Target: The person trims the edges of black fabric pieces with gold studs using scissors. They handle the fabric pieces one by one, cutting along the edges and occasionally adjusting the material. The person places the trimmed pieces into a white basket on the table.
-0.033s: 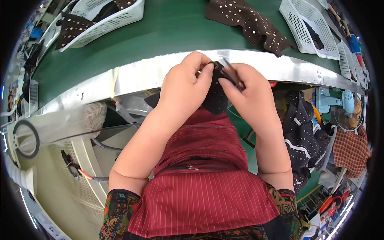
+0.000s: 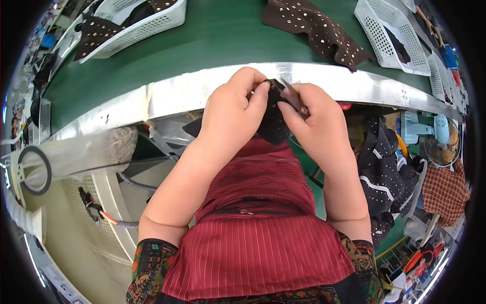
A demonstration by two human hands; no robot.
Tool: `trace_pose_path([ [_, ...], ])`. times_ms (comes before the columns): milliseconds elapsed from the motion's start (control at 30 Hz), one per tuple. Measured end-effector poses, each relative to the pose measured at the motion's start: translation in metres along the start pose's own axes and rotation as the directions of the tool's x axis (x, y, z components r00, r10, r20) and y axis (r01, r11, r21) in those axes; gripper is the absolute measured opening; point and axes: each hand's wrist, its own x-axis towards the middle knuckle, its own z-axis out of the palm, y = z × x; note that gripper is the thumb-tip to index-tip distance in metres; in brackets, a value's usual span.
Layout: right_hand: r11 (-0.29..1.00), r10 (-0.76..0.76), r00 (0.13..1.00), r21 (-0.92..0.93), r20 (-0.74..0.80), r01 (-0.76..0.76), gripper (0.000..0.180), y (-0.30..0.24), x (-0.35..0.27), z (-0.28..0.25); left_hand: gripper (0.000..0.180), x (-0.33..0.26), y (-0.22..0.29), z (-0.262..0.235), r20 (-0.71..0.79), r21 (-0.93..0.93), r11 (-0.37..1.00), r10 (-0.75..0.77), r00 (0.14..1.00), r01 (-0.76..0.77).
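My left hand (image 2: 232, 109) pinches the upper edge of a dark piece of fabric (image 2: 274, 123) with small dots between thumb and fingers. The fabric hangs down in front of the red striped apron (image 2: 253, 253) I wear. In my right hand (image 2: 321, 114), closed around it, is a pair of small dark thread snips (image 2: 293, 95), blurred by motion. Their metal tip points up beside the fabric's top edge, close to my left fingertips. Whether the blades touch the cloth I cannot tell.
Before me runs a green work surface (image 2: 217, 40) with a shiny metal edge (image 2: 177, 93). White baskets (image 2: 167, 23) with dark cloth stand on it, and a brown gold-dotted piece (image 2: 314, 30) lies between them. Dotted garments (image 2: 377, 167) and a light-blue fan (image 2: 440, 131) are at right.
The snips have tilted slightly in my right hand, and that hand has shifted a little. My left hand keeps its pinch on the fabric.
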Motion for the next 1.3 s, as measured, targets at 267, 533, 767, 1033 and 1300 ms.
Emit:
trace_pose_path([
  [267,0.917,-0.03,0.865,0.359,0.5,-0.176,0.014,-0.008,-0.073,-0.001,0.009,-0.046,0.026,-0.078,-0.464,0.603,0.751,0.605,0.647,-0.269],
  [533,0.96,0.13,0.838,0.145,0.53,-0.241,0.015,0.055,-0.136,-0.036,0.024,-0.07,0.082,-0.166,-0.552,0.777,0.623,0.741,0.383,-0.086],
  [767,0.9,0.352,0.864,0.125,0.359,-0.418,0.01,0.092,-0.165,-0.075,0.007,-0.045,0.082,-0.131,-0.529,0.541,0.673,0.738,0.418,-0.504],
  [1033,0.877,0.221,0.975,-0.442,0.022,-0.189,0.014,0.149,-0.212,-0.098,0.008,-0.017,0.111,-0.005,-0.32,0.622,0.552,0.827,0.463,-0.556],
  [1300,0.69,0.336,0.917,-0.607,-0.213,-0.394,0.018,0.194,-0.236,-0.173,0.01,0.002,0.13,0.067,-0.232,0.346,0.651,0.757,0.611,-0.676],
])
